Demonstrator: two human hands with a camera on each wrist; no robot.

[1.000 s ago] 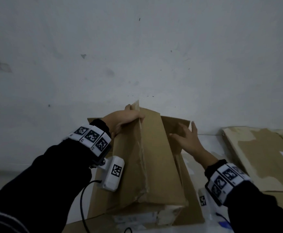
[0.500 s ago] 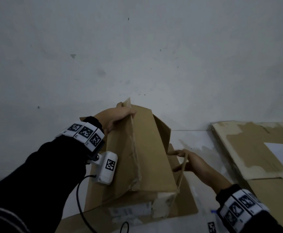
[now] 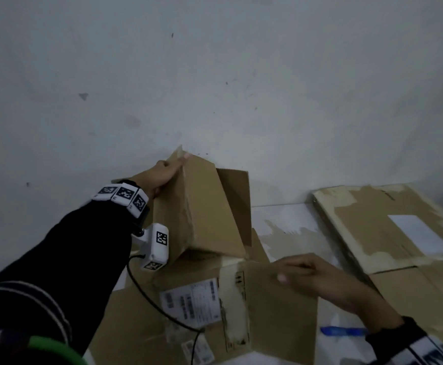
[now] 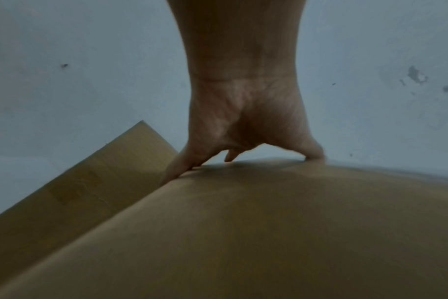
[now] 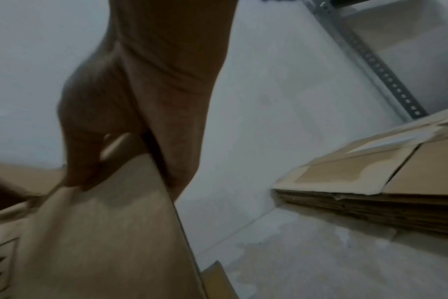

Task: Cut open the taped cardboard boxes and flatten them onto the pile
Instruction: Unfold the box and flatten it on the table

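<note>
The left hand [image 3: 162,172] grasps the top edge of the cardboard box [image 3: 202,212], which stands half-collapsed under it. The right hand [image 3: 320,280] pinches a flap [image 3: 281,312] of the same box. The pile [image 3: 389,227] lies to the right of this hand.

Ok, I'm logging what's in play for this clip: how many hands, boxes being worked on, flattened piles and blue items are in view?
hands: 2, left hand and right hand
box, gripped by both hands: 1
pile of flattened cardboard: 1
blue item, too blurred to identify: 1
total: 5
</note>
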